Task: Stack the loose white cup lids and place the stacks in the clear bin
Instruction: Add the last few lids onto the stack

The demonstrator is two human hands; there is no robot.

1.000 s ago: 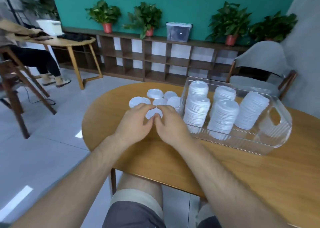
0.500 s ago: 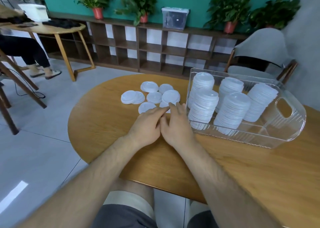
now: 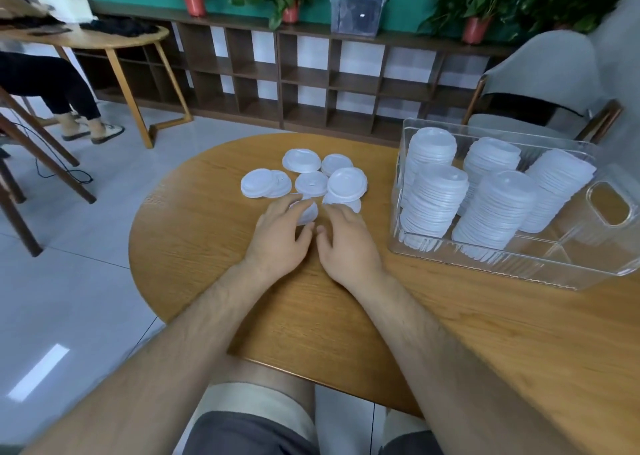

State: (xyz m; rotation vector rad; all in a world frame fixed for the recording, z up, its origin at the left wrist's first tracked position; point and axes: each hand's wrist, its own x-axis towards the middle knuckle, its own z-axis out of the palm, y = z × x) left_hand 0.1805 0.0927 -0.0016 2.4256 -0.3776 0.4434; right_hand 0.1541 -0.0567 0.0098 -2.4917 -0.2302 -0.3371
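Hands (image 3: 277, 238) (image 3: 348, 243) side by side on loose lids (image 3: 346, 184), near clear bin (image 3: 519, 264)

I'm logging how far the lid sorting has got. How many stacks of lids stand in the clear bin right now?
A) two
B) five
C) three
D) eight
B: five lid stacks stand inside the clear bin, two along its near side and three behind them.
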